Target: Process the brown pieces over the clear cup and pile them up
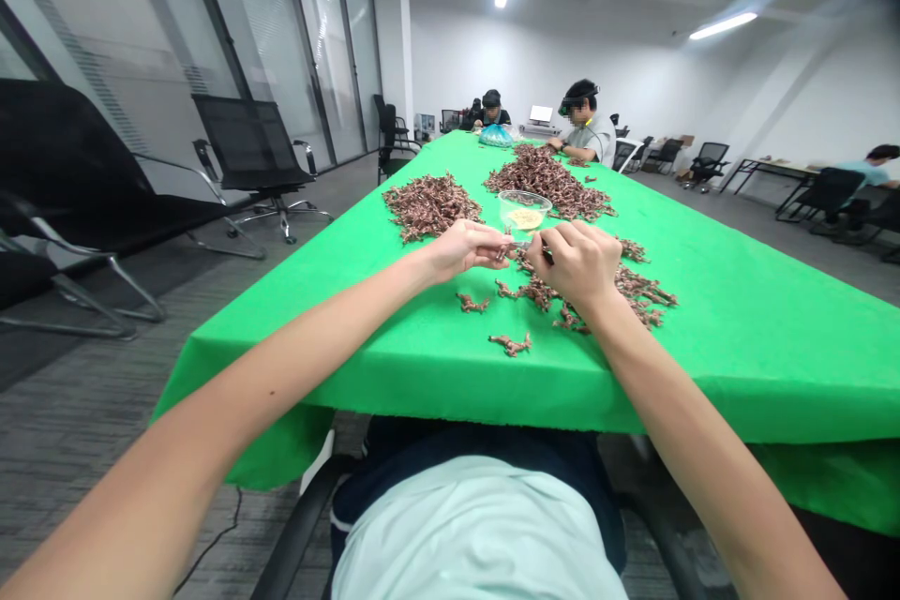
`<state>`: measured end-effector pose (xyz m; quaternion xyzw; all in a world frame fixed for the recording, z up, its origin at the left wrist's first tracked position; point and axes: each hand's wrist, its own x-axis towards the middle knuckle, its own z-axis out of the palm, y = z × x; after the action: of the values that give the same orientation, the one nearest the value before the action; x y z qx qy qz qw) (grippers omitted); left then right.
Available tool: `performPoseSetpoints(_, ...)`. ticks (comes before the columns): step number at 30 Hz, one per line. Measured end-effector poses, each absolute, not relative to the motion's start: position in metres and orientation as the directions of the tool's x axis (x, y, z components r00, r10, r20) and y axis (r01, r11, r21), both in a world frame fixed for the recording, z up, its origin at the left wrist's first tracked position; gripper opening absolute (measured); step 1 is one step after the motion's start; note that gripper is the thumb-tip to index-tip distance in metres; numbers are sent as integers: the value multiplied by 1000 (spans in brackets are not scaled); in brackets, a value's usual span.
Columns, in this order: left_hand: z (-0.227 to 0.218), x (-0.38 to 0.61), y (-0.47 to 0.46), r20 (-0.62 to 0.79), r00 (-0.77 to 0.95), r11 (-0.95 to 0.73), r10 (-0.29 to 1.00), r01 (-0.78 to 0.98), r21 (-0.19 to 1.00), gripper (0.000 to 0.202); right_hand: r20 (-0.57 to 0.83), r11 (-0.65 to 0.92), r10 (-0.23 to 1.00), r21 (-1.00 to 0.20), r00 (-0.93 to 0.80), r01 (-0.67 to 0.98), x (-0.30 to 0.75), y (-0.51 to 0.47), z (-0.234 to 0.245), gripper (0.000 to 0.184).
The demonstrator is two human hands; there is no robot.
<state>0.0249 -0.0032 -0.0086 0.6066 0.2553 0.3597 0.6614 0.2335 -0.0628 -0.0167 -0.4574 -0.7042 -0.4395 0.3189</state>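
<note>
Green cloth [738, 347] covers the table, and my left hand [464, 248] and right hand [573, 262] meet over it, fingers narrow, both pinching a small brown piece [507, 252] — just near the clear bowl [524, 211], 2 brown heaps [430, 206] beyond.

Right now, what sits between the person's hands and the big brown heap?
The head view shows a clear bowl with yellow contents between the left hand, right hand and brown heap.
</note>
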Motion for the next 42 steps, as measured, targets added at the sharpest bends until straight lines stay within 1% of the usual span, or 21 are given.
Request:
performPoseSetpoints(2,-9,24,-3,135,619,-45,773,-158,986,17,843,206,409,288,-350,935,232,-63,-17,38)
performPoseSetpoints(4,-11,23,-2,189,623,-129,759,-140,982,22,833,216,469,212,-292,953,231,-64,-16,40)
performPoseSetpoints(7,-12,21,0,259,616,-255,744,-97,962,31,792,247,587,19,-166,969,229,-64,-14,43)
performPoseSetpoints(9,-13,20,1,281,626,-302,728,-76,950,38,728,319,671,-112,-141,941,229,-64,-12,46)
performPoseSetpoints(12,-14,19,1,287,644,-324,709,-63,944,42,638,416,754,-277,-158,866,231,-62,-11,48)
performPoseSetpoints(14,-13,19,1,290,646,-327,706,-67,943,41,610,420,782,-365,-127,831,233,-60,-11,48)
performPoseSetpoints(18,-11,18,2,297,657,-325,693,-83,942,46,592,408,804,-470,-64,782,235,-58,-13,45)
performPoseSetpoints(20,-11,18,2,296,641,-323,708,-79,943,49,596,422,800,-487,-61,765,236,-58,-14,43)
performPoseSetpoints(22,-11,19,3,288,625,-315,726,-71,947,47,625,435,778,-473,-56,766,236,-59,-13,42)
performPoseSetpoints(27,-14,20,5,296,608,-294,736,-106,950,43,723,408,689,-342,-40,847,235,-63,-10,42)
performPoseSetpoints(29,-15,21,6,297,609,-292,736,-111,950,43,744,385,667,-288,-49,877,235,-64,-9,41)
performPoseSetpoints(31,-16,21,6,299,609,-295,735,-109,949,43,748,374,661,-263,-56,889,235,-64,-9,41)
performPoseSetpoints(42,-16,20,5,313,615,-313,724,-112,943,46,734,368,677,-279,-50,887,232,-64,-11,44)
